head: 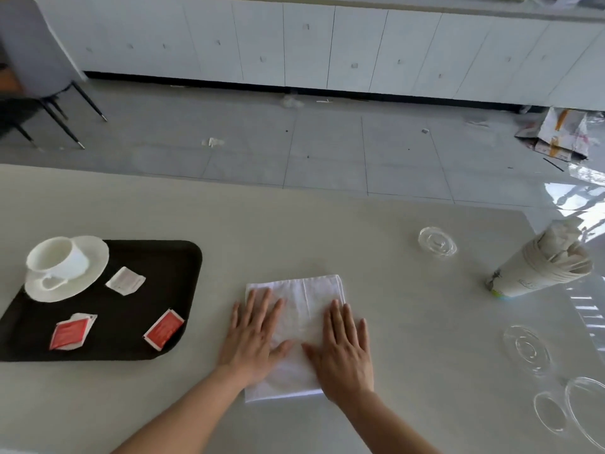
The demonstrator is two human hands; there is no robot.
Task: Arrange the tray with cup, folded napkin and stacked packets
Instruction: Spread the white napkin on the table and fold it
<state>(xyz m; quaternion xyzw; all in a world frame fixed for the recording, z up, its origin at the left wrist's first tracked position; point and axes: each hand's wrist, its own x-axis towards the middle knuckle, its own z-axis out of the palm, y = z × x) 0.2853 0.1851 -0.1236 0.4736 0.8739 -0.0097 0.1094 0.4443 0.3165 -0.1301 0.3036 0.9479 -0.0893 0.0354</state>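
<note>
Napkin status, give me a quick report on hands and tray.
Left hand and right hand flat, pressing napkin on table, right of tray. Cup on tray; three packets scattered, unstacked. Path to tray unobstructed.

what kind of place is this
Probably a café or break-room counter: a serving tray holds a cup on a saucer, a stack of paper cups stands at the right, and white cabinets line the far wall.
</note>
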